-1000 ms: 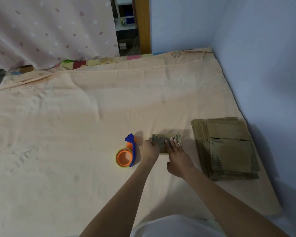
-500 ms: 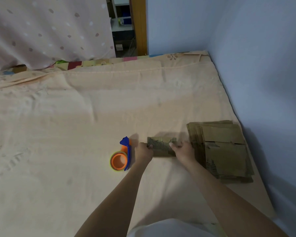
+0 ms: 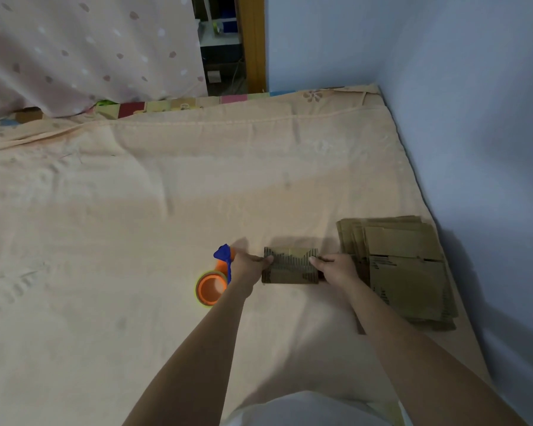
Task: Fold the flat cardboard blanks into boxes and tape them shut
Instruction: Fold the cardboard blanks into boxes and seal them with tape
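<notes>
Your left hand (image 3: 253,265) and right hand (image 3: 336,267) grip the cardboard blank (image 3: 290,265) by its ends; uneven squeezing could crumple it crooked.

Bedroom corner — bedding, curtain and walls

A peach bedsheet (image 3: 136,241) covers the bed, wrinkled on its left part. Behind its far edge lies a strip of patchwork cloth (image 3: 179,103); above that hangs a pink spotted curtain (image 3: 83,50). Right of the curtain stands a wooden door frame (image 3: 252,41) — blue walls (image 3: 459,87) border the sheet's far right corner.
</notes>
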Demonstrator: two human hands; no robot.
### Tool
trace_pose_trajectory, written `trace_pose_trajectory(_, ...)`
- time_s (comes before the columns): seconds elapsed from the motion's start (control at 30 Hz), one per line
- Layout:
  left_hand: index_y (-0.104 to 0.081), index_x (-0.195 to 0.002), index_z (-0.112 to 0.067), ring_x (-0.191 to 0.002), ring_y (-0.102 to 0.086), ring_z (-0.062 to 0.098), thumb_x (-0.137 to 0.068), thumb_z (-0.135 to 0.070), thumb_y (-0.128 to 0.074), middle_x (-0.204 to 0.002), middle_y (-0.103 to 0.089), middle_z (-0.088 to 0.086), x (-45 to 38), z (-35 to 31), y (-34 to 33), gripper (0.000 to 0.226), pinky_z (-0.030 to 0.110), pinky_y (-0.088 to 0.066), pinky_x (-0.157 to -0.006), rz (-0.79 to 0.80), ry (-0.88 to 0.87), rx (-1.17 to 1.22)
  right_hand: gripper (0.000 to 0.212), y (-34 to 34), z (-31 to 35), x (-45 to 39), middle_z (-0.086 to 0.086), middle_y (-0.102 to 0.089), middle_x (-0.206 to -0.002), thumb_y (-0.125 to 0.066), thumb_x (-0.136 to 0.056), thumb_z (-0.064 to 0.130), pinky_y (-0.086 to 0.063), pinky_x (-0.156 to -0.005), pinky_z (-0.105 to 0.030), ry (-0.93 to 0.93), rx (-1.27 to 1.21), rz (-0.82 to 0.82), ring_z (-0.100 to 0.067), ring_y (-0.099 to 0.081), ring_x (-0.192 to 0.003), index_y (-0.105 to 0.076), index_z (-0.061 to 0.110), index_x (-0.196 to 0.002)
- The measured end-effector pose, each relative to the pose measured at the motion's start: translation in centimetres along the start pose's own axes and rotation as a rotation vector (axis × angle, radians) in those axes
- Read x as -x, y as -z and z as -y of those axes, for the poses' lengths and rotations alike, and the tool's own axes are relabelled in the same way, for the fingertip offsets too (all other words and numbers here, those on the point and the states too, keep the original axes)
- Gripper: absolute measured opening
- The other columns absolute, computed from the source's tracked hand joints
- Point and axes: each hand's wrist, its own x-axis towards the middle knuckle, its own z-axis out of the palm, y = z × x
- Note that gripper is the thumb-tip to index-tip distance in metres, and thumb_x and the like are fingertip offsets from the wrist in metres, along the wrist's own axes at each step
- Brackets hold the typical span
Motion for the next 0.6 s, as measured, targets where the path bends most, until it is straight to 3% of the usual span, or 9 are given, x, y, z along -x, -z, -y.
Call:
trace_pose_trajectory(0.07,-0.070,-0.085,-0.006,-0.090,-0.069,0.030,-0.081,-0.030,-0.082,-0.085,-0.072,0.009,-0.2,0.3,0.1,0.027,0.048,-0.059,-0.084,0.023,0.041,0.070,0.034,0.2,-0.5,-0.2,0.003,-0.065,-0.115,-0.073,-0.092,0.028,-0.055,-0.091,-0.036,-0.048,-0.086,0.039,-0.020,-0.062,-0.109,-0.072,0.007,-0.119)
trace_pose_trajectory(0.17,-0.068,-0.081,-0.010,-0.086,-0.063,0.029,-0.086,-0.032,-0.076,-0.082,-0.067,0.008,0.4,0.3,-0.2,0.024,0.040,-0.056,-0.079,0.010,0.107,0.166,0.030,0.7,-0.2,-0.3,-0.008,-0.071,-0.115,-0.070,-0.094,0.026,-0.056,-0.096,-0.046,-0.075,-0.095,0.104,-0.028,-0.066,-0.109,-0.072,0.007,-0.118)
trace_pose_trajectory(0.23,-0.064,-0.089,-0.010,-0.086,-0.056,0.029,-0.089,-0.038,-0.072,-0.083,-0.059,0.007,1.4,0.0,-0.8,0.029,0.040,-0.052,-0.075,-0.010,0.205,0.236,0.029,0.9,1.1,-0.2,-0.008,-0.071,-0.112,-0.067,-0.096,0.026,-0.055,-0.094,-0.042,0.049,0.173,0.083,-0.029,-0.066,-0.108,-0.070,0.006,-0.117)
trace_pose_trajectory(0.3,-0.054,-0.110,-0.009,-0.102,-0.052,0.032,-0.091,-0.048,-0.066,-0.098,-0.052,0.007,2.8,-0.5,-1.6,0.044,0.049,-0.055,-0.079,0.076,0.380,0.369,0.041,0.5,2.9,0.1,-0.006,-0.062,-0.131,-0.063,-0.097,0.021,-0.048,-0.097,-0.034,0.254,0.496,0.009,-0.028,-0.058,-0.122,-0.056,0.011,-0.136)
trace_pose_trajectory(0.4,-0.046,-0.125,-0.011,-0.118,-0.049,0.034,-0.091,-0.060,-0.057,-0.124,-0.046,0.007,4.2,-0.6,-2.7,0.060,0.054,-0.056,-0.078,0.241,0.520,0.620,0.052,-0.5,6.0,0.4,-0.001,-0.047,-0.152,-0.055,-0.100,0.019,-0.039,-0.106,-0.030,0.427,0.582,0.150,-0.022,-0.047,-0.137,-0.042,0.021,-0.151)
trace_pose_trajectory(0.5,-0.051,-0.129,-0.007,-0.106,-0.057,0.031,-0.095,-0.056,-0.053,-0.122,-0.054,0.014,4.4,-0.6,-3.1,0.060,0.053,-0.055,-0.073,0.260,0.504,0.759,0.039,-1.4,7.9,0.1,-0.004,-0.057,-0.142,-0.043,-0.104,0.022,-0.043,-0.100,-0.029,0.393,0.752,0.346,-0.024,-0.056,-0.124,-0.056,0.020,-0.141)
trace_pose_trajectory(0.6,-0.055,-0.127,-0.008,-0.102,-0.057,0.028,-0.095,-0.052,-0.058,-0.123,-0.056,0.015,4.1,-1.1,-2.8,0.054,0.050,-0.057,-0.065,0.227,0.416,0.738,0.038,-1.0,8.6,0.1,-0.007,-0.062,-0.134,-0.039,-0.106,0.024,-0.047,-0.089,-0.032,0.318,0.826,0.378,-0.026,-0.059,-0.111,-0.062,0.018,-0.135)
